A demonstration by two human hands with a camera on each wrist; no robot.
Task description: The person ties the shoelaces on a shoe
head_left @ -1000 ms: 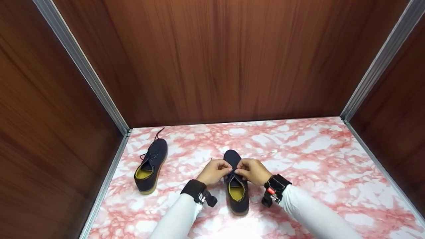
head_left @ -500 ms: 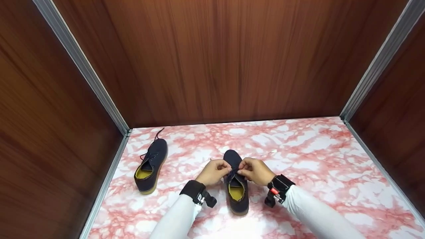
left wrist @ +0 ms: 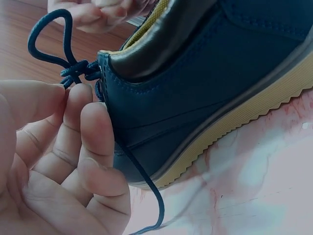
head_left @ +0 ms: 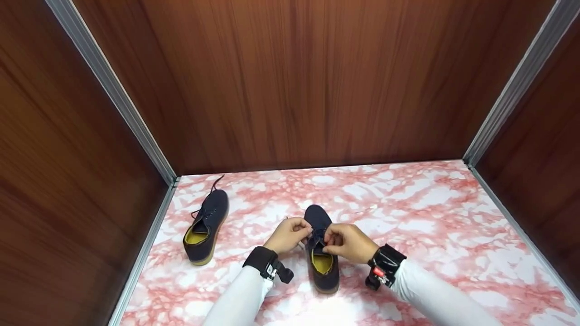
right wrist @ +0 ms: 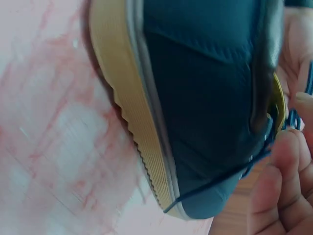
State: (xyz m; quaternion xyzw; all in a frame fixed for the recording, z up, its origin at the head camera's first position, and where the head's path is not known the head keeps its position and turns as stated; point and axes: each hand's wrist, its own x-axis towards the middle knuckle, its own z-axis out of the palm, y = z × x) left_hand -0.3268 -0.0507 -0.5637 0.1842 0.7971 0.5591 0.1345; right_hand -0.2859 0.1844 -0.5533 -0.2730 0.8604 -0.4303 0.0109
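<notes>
A dark navy lace-up shoe (head_left: 325,283) with a yellow lining and tan sole stands upright, toe away from me. My left hand (head_left: 286,234) is at its left side. In the left wrist view its thumb and fingers pinch the blue shoelace (left wrist: 164,208) beside the knot, where a loop stands up. My right hand (head_left: 351,242) is over the shoe's right side, near its opening. The right wrist view shows a gap between its thumb and bent fingers (right wrist: 286,152), with the knot behind; no lace is clearly held there. A lace end hangs down the shoe's right side.
A matching navy shoe (head_left: 206,222) rests at the left, its lace trailing past the toe. The tabletop (head_left: 408,280) has a red and white marbled pattern. Brown wood-grain panels (head_left: 294,90) with metal corner strips enclose the back and both sides.
My right hand has drawn back from the knot toward the shoe's opening, and its thumb and fingers have parted. The left hand has shifted slightly left. Both shoes stay in place.
</notes>
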